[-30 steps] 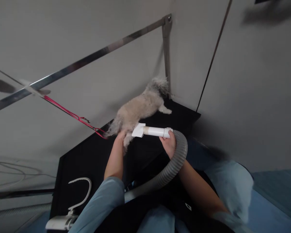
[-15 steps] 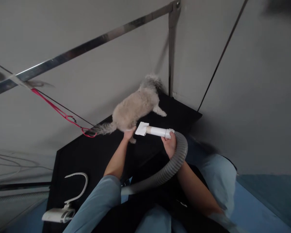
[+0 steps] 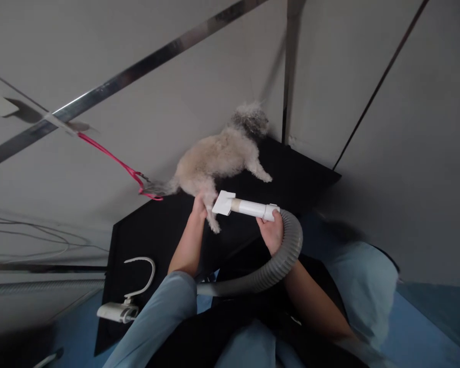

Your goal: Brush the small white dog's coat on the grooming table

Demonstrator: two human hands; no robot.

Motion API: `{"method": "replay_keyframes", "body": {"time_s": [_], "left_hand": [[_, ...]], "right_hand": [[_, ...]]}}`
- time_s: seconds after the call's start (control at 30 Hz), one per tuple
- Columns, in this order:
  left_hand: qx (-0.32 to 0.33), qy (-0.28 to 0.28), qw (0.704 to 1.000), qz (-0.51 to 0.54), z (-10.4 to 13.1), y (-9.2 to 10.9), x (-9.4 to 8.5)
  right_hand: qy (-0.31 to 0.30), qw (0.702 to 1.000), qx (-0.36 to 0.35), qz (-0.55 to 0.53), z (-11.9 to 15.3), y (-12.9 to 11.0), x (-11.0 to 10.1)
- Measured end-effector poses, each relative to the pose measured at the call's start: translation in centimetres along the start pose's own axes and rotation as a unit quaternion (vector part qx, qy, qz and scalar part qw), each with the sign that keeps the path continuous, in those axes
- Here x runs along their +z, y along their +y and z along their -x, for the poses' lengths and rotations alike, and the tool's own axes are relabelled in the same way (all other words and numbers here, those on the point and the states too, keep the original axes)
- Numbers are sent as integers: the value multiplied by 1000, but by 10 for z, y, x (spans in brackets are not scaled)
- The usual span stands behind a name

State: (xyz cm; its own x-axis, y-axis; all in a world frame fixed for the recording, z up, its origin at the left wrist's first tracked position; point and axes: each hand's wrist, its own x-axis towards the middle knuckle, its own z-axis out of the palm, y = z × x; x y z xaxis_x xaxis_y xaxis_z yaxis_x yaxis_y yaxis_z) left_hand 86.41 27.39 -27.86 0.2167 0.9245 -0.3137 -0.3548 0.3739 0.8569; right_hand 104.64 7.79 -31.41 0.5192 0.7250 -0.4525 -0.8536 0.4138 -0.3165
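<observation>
- Fingers of the left hand (image 3: 199, 207) are closed around the rear leg of the dog (image 3: 218, 156), at the near end of the animal
- Fingers of the right hand (image 3: 271, 231) are wrapped around the white dryer nozzle (image 3: 245, 206) where it joins the grey hose (image 3: 270, 266)
- Dog position: on the black table (image 3: 287, 176), head toward the far corner by the upright post (image 3: 289, 71)
- Dog long axis: from near-left to far-right, away from the person
- Nozzle long axis: roughly level, flat mouth aimed left at the held leg, just beside the left hand
- Left hand is the nearer one to the dog; right hand is apart from it
- Pink leash (image 3: 115, 163) runs from the overhead bar (image 3: 138, 71) to the tail end
</observation>
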Motion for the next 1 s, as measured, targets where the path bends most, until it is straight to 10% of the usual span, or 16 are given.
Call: {"method": "replay_keyframes", "body": {"time_s": [0.43, 0.77, 1.0], "left_hand": [[7, -18, 1000, 14, 2, 30, 27], [10, 5, 997, -77, 67, -9, -34], [105, 130, 986, -3, 51, -27, -14]], "right_hand": [[-99, 993, -64, 10, -3, -3, 62], [-91, 995, -38, 26, -11, -7, 59], [-63, 996, 12, 67, 16, 3, 9]]}}
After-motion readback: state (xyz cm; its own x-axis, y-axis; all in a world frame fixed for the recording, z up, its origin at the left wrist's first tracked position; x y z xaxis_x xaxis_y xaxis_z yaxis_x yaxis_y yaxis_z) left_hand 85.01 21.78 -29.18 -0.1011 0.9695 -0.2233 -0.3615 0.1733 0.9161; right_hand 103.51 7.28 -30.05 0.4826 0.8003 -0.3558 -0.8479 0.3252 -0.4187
